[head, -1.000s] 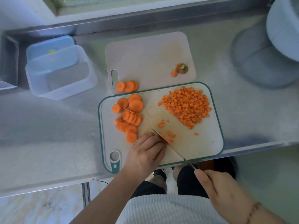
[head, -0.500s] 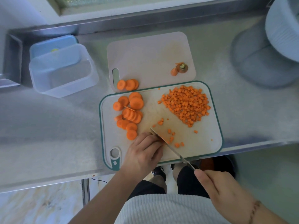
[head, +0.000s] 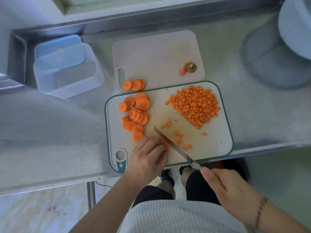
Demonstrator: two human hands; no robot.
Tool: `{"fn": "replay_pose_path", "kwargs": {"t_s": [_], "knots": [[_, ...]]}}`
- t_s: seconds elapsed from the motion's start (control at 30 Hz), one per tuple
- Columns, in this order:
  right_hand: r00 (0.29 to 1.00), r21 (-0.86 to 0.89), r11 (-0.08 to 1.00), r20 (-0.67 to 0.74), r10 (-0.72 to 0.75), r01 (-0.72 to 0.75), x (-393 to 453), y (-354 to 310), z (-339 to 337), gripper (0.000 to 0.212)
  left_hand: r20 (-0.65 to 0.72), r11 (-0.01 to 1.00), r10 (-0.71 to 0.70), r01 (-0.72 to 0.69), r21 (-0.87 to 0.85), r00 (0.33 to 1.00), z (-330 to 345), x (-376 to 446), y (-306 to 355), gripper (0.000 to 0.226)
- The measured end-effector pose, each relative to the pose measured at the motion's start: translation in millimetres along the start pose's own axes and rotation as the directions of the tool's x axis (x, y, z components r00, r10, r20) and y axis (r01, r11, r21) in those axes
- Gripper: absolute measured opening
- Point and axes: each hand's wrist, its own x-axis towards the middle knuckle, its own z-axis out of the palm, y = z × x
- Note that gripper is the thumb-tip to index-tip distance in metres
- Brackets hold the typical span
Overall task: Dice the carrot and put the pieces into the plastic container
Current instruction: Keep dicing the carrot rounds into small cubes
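Left hand [head: 148, 158] sits low on the green-edged cutting board [head: 225, 148], fingers curled down onto a bit of carrot [head: 165, 143], pinning it right against the blade. Right hand [head: 230, 187], lower right of the frame, is wrapped round the handle of the knife [head: 171, 143], which runs diagonally up and left across the board. Diced pieces [head: 195, 105] are heaped at the board's upper right, a few strays near the blade, and round slices [head: 135, 115] crowd its left side. More slices [head: 133, 85] lie on the pale board [head: 156, 54] behind. Over in the upper left stands the plastic container [head: 67, 71], well apart from the carrot.
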Motion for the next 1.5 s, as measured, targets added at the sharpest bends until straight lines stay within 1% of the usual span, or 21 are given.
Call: {"fn": "replay_pose_path", "kwargs": {"t_s": [0.1, 0.23, 0.33, 0.37, 0.43, 0.57, 0.73, 0.9, 0.97, 1.1, 1.2, 1.27, 1.33, 1.5], "knots": [[1.0, -0.03, 1.0, 0.005, 0.004, -0.004, -7, 4, 2, 0.063, -0.008, 1.0, -0.012, 0.012, 0.018, 1.0, 3, 1, 0, 0.004], [0.997, -0.07, 0.995, 0.038, 0.067, -0.064, -8, -2, 2, 0.06, -0.003, 0.999, -0.043, 0.043, 0.014, 0.999, 6, 3, 4, 0.004], [0.998, -0.129, 0.99, 0.025, 0.058, -0.054, 3, -10, 6, 0.065, -0.002, 0.999, -0.051, 0.051, 0.007, 0.999, 7, 3, 3, 0.006], [0.999, -0.118, 0.992, 0.021, 0.043, -0.04, 8, -11, 7, 0.067, -0.002, 0.999, -0.053, 0.053, 0.005, 0.999, 7, 4, 3, 0.005], [1.0, -0.043, 0.999, 0.018, 0.018, -0.017, 13, -10, 8, 0.069, -0.006, 0.998, -0.064, 0.064, -0.005, 0.998, 5, 4, 4, 0.005], [1.0, 0.043, 0.999, -0.011, 0.018, -0.018, 6, 0, 1, 0.064, -0.02, 0.996, -0.086, 0.086, -0.006, 0.996, 2, 3, 5, 0.006], [1.0, 0.01, 1.0, -0.01, -0.014, 0.014, -3, 7, -2, 0.064, -0.04, 0.993, -0.118, 0.118, -0.001, 0.992, 3, 2, 7, 0.011], [1.0, -0.012, 1.0, 0.016, -0.02, 0.02, -4, 0, -6, 0.053, -0.09, 0.992, -0.128, 0.129, 0.012, 0.988, 4, 5, 9, 0.01], [0.999, -0.014, 1.0, 0.032, -0.01, 0.01, -5, 0, -6, 0.053, -0.086, 0.991, -0.13, 0.133, 0.027, 0.988, 4, 4, 6, 0.01], [0.998, -0.013, 1.0, 0.056, 0.01, -0.009, -6, -1, -6, 0.051, -0.089, 0.988, -0.135, 0.142, 0.069, 0.987, 7, 4, 2, 0.018], [0.997, -0.069, 0.997, 0.063, 0.036, -0.031, -2, -3, -2, 0.053, -0.112, 0.984, -0.148, 0.158, 0.085, 0.983, 8, 5, 3, 0.02], [0.998, -0.097, 0.995, 0.054, 0.028, -0.022, 2, -3, 3, 0.058, -0.126, 0.981, -0.161, 0.173, 0.089, 0.979, 8, 5, 4, 0.018], [0.999, -0.082, 0.997, 0.04, 0.01, -0.006, 5, 0, 4, 0.062, -0.138, 0.979, -0.177, 0.189, 0.082, 0.974, 7, 5, 4, 0.016], [1.0, 0.031, 0.999, -0.005, -0.025, 0.025, 0, 14, -9, 0.066, -0.147, 0.979, -0.195, 0.202, 0.036, 0.97, 5, -1, 1, 0.016]]}}
